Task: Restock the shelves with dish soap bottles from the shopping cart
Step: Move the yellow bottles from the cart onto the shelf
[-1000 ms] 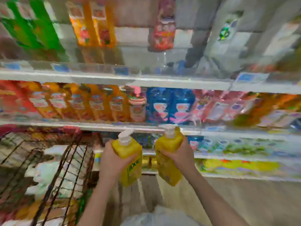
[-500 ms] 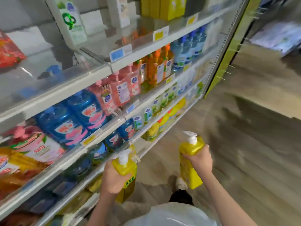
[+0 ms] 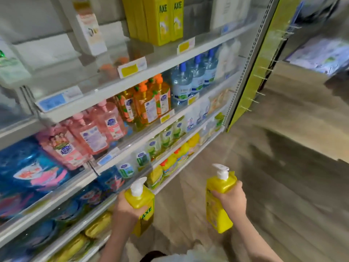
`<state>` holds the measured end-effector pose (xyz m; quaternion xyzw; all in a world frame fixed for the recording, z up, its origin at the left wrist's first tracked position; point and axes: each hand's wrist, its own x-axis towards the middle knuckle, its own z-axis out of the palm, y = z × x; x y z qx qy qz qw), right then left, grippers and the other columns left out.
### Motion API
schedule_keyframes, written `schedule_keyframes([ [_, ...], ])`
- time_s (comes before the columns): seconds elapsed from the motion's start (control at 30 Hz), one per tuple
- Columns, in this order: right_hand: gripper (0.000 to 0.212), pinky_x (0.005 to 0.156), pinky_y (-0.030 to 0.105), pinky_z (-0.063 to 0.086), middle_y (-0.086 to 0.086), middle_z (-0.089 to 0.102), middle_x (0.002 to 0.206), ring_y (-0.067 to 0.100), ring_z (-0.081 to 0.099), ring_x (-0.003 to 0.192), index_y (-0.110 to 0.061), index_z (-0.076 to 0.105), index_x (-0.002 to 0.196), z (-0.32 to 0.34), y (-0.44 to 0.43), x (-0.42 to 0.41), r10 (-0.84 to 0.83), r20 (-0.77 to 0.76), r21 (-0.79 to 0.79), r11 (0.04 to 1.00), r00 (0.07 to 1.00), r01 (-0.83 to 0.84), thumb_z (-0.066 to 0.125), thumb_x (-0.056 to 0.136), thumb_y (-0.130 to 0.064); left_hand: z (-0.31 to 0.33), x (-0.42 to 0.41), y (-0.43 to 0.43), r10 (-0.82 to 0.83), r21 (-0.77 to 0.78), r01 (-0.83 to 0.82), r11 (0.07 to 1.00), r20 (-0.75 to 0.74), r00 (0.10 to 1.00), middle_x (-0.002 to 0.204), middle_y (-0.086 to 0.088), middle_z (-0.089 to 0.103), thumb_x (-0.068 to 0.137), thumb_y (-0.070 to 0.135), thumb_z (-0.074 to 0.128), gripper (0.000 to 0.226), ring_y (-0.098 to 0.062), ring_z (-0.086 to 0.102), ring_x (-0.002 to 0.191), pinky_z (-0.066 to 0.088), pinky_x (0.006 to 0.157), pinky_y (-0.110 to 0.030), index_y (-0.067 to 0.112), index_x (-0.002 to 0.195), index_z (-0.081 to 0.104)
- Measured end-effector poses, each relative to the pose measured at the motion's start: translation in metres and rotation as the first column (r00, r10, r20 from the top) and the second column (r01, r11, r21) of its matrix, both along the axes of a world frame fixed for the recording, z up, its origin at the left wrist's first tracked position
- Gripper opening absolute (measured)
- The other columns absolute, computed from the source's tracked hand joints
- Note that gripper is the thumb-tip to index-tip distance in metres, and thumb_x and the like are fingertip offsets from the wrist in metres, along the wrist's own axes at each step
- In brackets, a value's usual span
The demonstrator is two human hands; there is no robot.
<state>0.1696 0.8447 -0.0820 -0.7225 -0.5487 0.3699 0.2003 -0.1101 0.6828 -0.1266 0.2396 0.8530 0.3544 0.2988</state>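
My left hand [image 3: 125, 214] grips a yellow AXE dish soap bottle [image 3: 140, 202] with a white pump, held upright close to the lower shelf edge. My right hand [image 3: 233, 200] grips a second yellow pump bottle [image 3: 217, 210] out over the aisle floor, tilted slightly. High on the upper shelf [image 3: 204, 47] stand matching yellow AXE bottles [image 3: 162, 19], far above both hands. The shopping cart is out of view.
The shelving unit fills the left side, holding pink bottles [image 3: 94, 131], orange bottles [image 3: 149, 101], clear blue-capped bottles [image 3: 190, 80] and blue refill packs [image 3: 28, 167]. A yellow-green end panel [image 3: 258, 72] with pegs closes the unit. Wooden floor [image 3: 283, 167] stretches to the right.
My view has swung right from the cart along the shelves. Both hands keep their bottles; the right one has moved out to the right, away from the left.
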Motion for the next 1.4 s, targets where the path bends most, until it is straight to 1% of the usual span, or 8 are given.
schedule_keyframes([
  [0.2,0.068,0.073,0.038,0.043,0.015,0.060,0.105,0.039,0.059,0.099,-0.013,0.034,0.097,0.029,0.086,0.018,-0.019,-0.045,0.058,0.998,0.999,0.022,0.088,0.059,-0.032,0.060,0.040,0.098,-0.025,0.059,0.026,0.998,-0.024,0.999,0.100,0.000,0.062,0.029,0.057,0.077,0.096,-0.022,0.061,0.090,0.049,0.080,-0.035,0.015,0.112,0.052],
  [0.37,0.067,0.071,0.034,0.039,0.003,0.051,0.096,0.035,0.058,0.099,-0.015,0.036,0.099,0.058,0.152,0.003,0.046,-0.129,0.109,0.994,0.991,-0.031,0.088,0.059,-0.029,0.109,0.054,0.173,-0.112,0.102,0.119,0.988,-0.072,0.991,0.102,0.002,0.055,0.058,0.020,0.089,0.070,-0.020,0.053,0.092,0.040,0.078,-0.029,0.026,0.109,0.042],
  [0.6,0.083,0.077,0.035,0.047,-0.008,0.058,0.097,0.023,0.058,0.093,-0.021,0.046,0.114,0.127,0.239,-0.036,0.264,-0.311,0.329,0.931,0.913,-0.157,0.082,0.041,-0.035,0.174,0.043,0.261,-0.149,0.355,0.208,0.911,-0.188,0.971,0.101,0.025,0.054,0.053,0.026,0.092,0.079,-0.010,0.057,0.096,0.045,0.081,-0.029,0.041,0.110,0.038],
  [0.7,0.074,0.076,0.035,0.051,-0.010,0.062,0.098,0.016,0.061,0.093,-0.036,0.047,0.103,0.163,0.277,-0.048,0.375,-0.433,0.443,0.880,0.820,-0.169,0.082,0.038,-0.031,0.212,0.036,0.293,-0.105,0.494,0.185,0.850,-0.186,0.977,0.109,0.015,0.061,0.045,0.024,0.094,0.085,0.003,0.059,0.094,0.046,0.077,-0.014,0.029,0.117,0.049],
  [0.77,0.078,0.075,0.029,0.053,-0.009,0.064,0.100,0.011,0.063,0.092,-0.039,0.049,0.103,0.184,0.299,-0.056,0.441,-0.516,0.489,0.856,0.734,-0.170,0.082,0.033,-0.034,0.235,0.030,0.312,-0.060,0.585,0.149,0.797,-0.168,0.984,0.117,0.005,0.063,0.036,0.035,0.090,0.102,-0.003,0.060,0.103,0.050,0.091,-0.025,0.020,0.128,0.050],
  [0.97,0.095,0.068,0.028,0.055,0.007,0.066,0.109,0.021,0.067,0.093,-0.018,0.049,0.124,0.226,0.368,-0.070,0.572,-0.712,0.538,0.817,0.408,-0.206,0.083,0.034,-0.020,0.297,0.027,0.361,-0.046,0.730,0.221,0.647,-0.252,0.967,0.111,0.013,0.067,0.035,0.036,0.083,0.084,-0.010,0.065,0.101,0.054,0.087,-0.039,0.052,0.111,0.053],
  [1.13,0.085,0.065,0.025,0.055,0.002,0.069,0.097,0.014,0.068,0.082,-0.016,0.053,0.116,0.261,0.427,-0.078,0.677,-0.704,0.634,0.735,0.216,-0.238,0.078,0.037,0.002,0.344,0.035,0.400,0.088,0.768,0.290,0.571,-0.408,0.908,0.103,0.034,0.061,0.036,0.024,0.086,0.084,0.011,0.060,0.094,0.046,0.074,-0.006,0.050,0.107,0.051],
  [1.4,0.079,0.067,0.024,0.055,-0.007,0.071,0.094,0.010,0.068,0.085,-0.023,0.053,0.112,0.319,0.506,-0.106,0.835,-0.550,0.784,0.503,-0.031,-0.363,0.079,0.038,-0.013,0.393,0.033,0.456,0.219,0.747,0.377,0.547,-0.563,0.797,0.116,0.020,0.058,0.046,0.040,0.082,0.077,-0.002,0.058,0.108,0.050,0.084,-0.018,0.065,0.109,0.046],
])
